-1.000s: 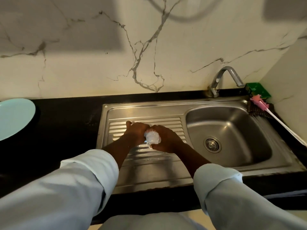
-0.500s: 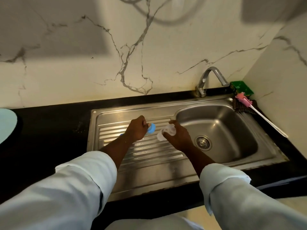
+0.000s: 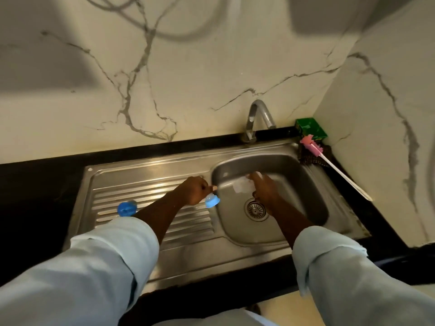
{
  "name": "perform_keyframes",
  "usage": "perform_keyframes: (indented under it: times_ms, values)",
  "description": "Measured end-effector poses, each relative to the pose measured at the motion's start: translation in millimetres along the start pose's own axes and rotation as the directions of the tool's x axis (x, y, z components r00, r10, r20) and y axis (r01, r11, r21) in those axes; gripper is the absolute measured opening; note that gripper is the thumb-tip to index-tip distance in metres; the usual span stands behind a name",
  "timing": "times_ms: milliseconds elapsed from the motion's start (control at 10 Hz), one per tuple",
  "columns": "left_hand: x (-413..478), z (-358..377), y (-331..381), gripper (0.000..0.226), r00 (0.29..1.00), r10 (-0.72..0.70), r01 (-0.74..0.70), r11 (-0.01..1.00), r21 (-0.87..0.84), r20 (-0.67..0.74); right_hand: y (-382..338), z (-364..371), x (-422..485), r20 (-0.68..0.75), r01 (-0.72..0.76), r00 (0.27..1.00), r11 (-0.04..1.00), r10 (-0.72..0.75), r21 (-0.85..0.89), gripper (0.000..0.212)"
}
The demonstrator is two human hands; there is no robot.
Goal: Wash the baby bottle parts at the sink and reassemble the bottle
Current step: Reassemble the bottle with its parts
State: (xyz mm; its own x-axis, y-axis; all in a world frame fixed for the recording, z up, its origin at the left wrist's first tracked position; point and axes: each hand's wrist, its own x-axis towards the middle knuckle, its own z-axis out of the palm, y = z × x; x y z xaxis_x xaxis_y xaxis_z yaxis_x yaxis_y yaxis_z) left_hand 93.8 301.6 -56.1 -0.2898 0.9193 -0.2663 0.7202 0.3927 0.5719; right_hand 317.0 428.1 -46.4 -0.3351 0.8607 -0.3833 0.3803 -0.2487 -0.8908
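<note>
My right hand (image 3: 264, 189) grips the clear bottle body (image 3: 242, 185), held on its side over the steel sink basin (image 3: 313, 184). My left hand (image 3: 194, 190) holds the light blue collar with the teat (image 3: 212, 200) at the basin's left edge, above the ribbed drainboard (image 3: 146, 184). A darker blue cap (image 3: 127, 208) lies on the drainboard to the left of my left forearm. No water runs from the tap (image 3: 257, 116).
A pink-headed bottle brush with a white handle (image 3: 329, 165) lies along the right rim of the sink. A green box (image 3: 310, 128) sits in the back right corner. Black countertop (image 3: 35, 189) surrounds the sink; marble walls stand behind and to the right.
The hands came apart: the collar came off the bottle. My right hand carried the bottle body right over the basin. My left hand followed with the collar to the basin's edge.
</note>
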Motion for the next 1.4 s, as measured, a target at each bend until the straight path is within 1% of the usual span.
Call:
perform_keyframes:
  times_ms: [100,200,300,400,500,600,700,800,900,1000,1100,1200,1300,1400]
  values:
    - [19,14,42,0.046,0.971,-0.221,0.238,0.865,-0.442,0.09,-10,-40,19,0.174,-0.209,0.968,0.966,0.182,0.152,0.044]
    - [35,23,77,0.043,0.906,-0.24,0.419,0.393,-0.819,0.349,-10,-75,45,0.323,-0.251,0.93,0.946,0.176,0.206,0.05]
    - [49,30,96,0.039,0.873,-0.037,0.487,0.016,-0.873,0.487,-13,-101,70,0.479,-0.382,0.864,0.822,0.155,0.422,0.05]
    - [65,55,100,0.041,0.881,-0.319,0.466,0.713,-0.523,0.35,-1,-125,98,0.471,-0.157,0.869,0.987,0.15,-0.025,0.046]
    - [75,80,92,0.041,0.933,-0.325,0.358,0.884,0.3,-0.156,34,-134,122,0.35,0.348,0.931,0.546,-0.105,-0.762,0.065]
    - [97,89,90,0.043,0.934,-0.335,0.353,0.917,0.186,-0.123,31,-136,128,0.277,0.474,0.875,0.584,-0.397,-0.659,0.05]
    - [111,96,95,0.047,0.918,-0.39,0.395,0.911,0.12,-0.063,22,-138,131,0.393,0.544,0.839,0.585,-0.376,-0.602,0.038]
    - [126,94,110,0.039,0.907,-0.42,0.415,0.902,-0.121,-0.02,19,-135,137,0.371,0.438,0.892,0.702,-0.259,-0.562,0.029]
    - [138,94,120,0.033,0.86,-0.494,0.46,0.65,-0.605,0.124,4,-130,143,0.406,0.212,0.914,0.883,-0.027,-0.418,0.029]
    - [141,91,126,0.034,0.846,-0.488,0.453,0.447,-0.771,0.214,-3,-132,152,0.441,0.203,0.896,0.927,-0.046,-0.315,0.034]
    - [140,86,126,0.027,0.853,-0.47,0.429,0.381,-0.819,0.228,13,-137,167,0.402,0.276,0.914,0.634,0.06,-0.722,0.049]
    - [143,86,112,0.036,0.859,-0.507,0.435,0.652,-0.621,0.068,20,-131,162,0.275,0.309,0.948,0.69,-0.163,-0.655,0.053]
    - [140,86,99,0.041,0.862,-0.497,0.445,0.836,-0.32,-0.099,9,-119,164,0.308,0.225,0.946,0.885,-0.098,-0.408,0.043]
    - [138,77,105,0.04,0.87,-0.49,0.406,0.771,-0.491,-0.049,-8,-110,159,0.363,-0.024,0.926,0.976,0.103,-0.215,0.055]
